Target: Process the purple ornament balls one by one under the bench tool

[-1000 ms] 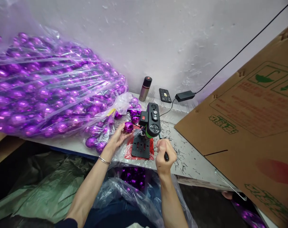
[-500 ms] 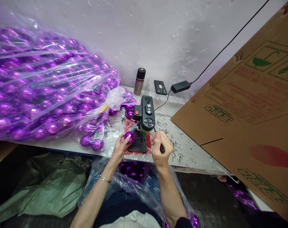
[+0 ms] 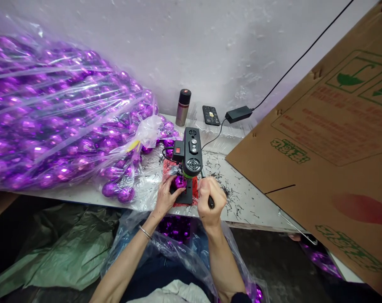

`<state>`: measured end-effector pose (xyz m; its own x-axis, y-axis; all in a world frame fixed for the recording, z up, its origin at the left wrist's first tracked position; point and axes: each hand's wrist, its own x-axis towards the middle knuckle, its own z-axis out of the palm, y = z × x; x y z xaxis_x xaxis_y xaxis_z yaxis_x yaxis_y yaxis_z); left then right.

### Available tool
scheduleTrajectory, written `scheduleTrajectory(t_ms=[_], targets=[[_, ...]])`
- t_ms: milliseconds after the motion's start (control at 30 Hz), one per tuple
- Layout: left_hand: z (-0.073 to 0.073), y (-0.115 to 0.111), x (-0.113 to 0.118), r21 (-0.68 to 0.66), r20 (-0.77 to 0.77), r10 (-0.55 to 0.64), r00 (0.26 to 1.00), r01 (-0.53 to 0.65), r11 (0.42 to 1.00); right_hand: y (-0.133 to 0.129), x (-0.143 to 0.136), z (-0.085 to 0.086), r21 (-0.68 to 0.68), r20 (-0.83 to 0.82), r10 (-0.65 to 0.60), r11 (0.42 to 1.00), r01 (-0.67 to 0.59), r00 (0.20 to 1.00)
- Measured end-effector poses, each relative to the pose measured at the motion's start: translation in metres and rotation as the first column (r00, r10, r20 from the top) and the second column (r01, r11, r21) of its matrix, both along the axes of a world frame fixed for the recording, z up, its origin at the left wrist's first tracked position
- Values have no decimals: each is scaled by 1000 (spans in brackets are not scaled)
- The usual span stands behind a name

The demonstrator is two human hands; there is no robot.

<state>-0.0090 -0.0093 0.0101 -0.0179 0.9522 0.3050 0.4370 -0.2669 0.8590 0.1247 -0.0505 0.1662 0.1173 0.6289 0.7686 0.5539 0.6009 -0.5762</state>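
Note:
Between the thumb and fingers of my left hand (image 3: pixel 166 196) is a shiny purple ball (image 3: pixel 179 182). The ball sits over the black base plate (image 3: pixel 186 197), under the head of a small black machine (image 3: pixel 193 151). My right hand (image 3: pixel 211 200) is wrapped round the machine's black lever handle (image 3: pixel 211 203), at the right of the machine. A red sheet (image 3: pixel 194 190) lies beneath the base.
A big clear bag of purple balls (image 3: pixel 58 122) fills the left. Behind the machine are a bottle (image 3: pixel 183 107), a phone (image 3: pixel 210 115) and a power adapter (image 3: pixel 238 113). Small dark pins litter the table (image 3: pixel 250 198). A cardboard box (image 3: pixel 323 168) leans at the right.
My left hand has moved right with the ball, bringing it from beside the machine to under its head. My right hand still grips the lever and has shifted slightly.

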Motion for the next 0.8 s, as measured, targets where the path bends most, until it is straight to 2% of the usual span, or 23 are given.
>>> scheduleTrajectory(t_ms=[267, 400, 633, 800], targets=[[-2, 6, -1, 129, -106, -51, 993, 65, 989, -1, 1, -4, -12, -8, 23, 1000, -23, 1000], [-2, 10, -1, 124, -114, -107, 988, 121, 985, -2, 2, -7, -5, 1, 26, 1000, -26, 1000], [-11, 3, 2, 124, -119, -98, 988, 113, 986, -5, 3, -14, 2, 19, 17, 1000, -17, 1000], [-14, 2, 1, 139, -111, -106, 988, 121, 983, -6, 3, -30, 50, 47, -4, 999, 1, 999]])
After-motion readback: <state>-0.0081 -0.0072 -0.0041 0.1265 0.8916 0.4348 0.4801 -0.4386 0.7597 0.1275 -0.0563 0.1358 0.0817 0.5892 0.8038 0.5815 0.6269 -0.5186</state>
